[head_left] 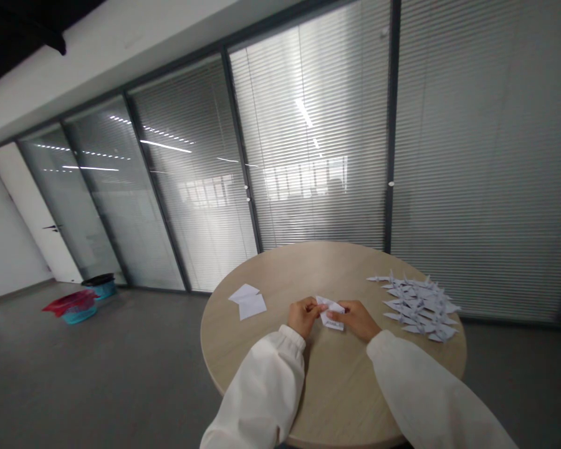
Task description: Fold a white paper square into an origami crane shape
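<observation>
Between my two hands is a small folded sheet of white paper [333,320], with some dark print on its lower part. My left hand [303,316] pinches its left edge between thumb and fingers. On the other side my right hand [355,318] grips the upper right part, thumb lying on the paper's face. Both hands are close above the round table [327,262]. Loose white paper sheets [250,302] lie to the left of my left hand. A cluster of folded white paper cranes [421,305] sits to the right of my right hand.
Glass partitions with blinds [318,137] stand behind the table. On the grey floor at far left are a blue bin with a red liner [77,307] and a blue bin with a black liner [101,285]. A white door [37,212] is beyond them.
</observation>
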### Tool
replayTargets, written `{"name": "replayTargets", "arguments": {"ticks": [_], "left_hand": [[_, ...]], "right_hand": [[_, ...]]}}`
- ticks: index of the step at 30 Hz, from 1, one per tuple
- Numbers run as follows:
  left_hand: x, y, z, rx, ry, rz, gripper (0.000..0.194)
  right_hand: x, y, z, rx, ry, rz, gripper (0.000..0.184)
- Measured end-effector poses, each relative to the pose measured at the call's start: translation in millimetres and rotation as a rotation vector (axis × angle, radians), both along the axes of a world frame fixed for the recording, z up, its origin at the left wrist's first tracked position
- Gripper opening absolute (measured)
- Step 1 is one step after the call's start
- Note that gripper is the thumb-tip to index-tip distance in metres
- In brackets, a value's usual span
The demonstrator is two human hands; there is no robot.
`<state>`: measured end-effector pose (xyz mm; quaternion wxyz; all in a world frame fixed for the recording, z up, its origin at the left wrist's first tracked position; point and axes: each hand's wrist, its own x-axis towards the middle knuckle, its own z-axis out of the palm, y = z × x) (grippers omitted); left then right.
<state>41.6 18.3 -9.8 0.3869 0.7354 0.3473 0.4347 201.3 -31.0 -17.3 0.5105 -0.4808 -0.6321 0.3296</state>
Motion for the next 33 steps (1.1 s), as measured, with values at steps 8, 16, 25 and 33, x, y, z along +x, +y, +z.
{"name": "replayTargets", "arguments": {"ticks": [8, 16, 25, 33], "left_hand": [[0.7, -1.5, 3.4, 0.042, 0.119, 0.059, 0.038], [-3.0, -5.8, 6.3, 0.189, 0.292, 0.122, 0.037], [0.0, -7.7, 8.4, 0.088, 0.257, 0.063, 0.041], [-3.1, -8.3, 7.5, 0.203, 0.305, 0.089, 0.040]], "right_hand": [[1.3, 0.4, 0.4, 0.025, -0.008, -0.055, 0.029], [-0.8, -2.0, 3.0, 0.005, 0.004, 0.002, 0.030], [2.0, 0.5, 0.5, 0.017, -0.020, -0.048, 0.031], [0.6, -0.1, 0.9, -0.006, 0.012, -0.021, 0.032]]}}
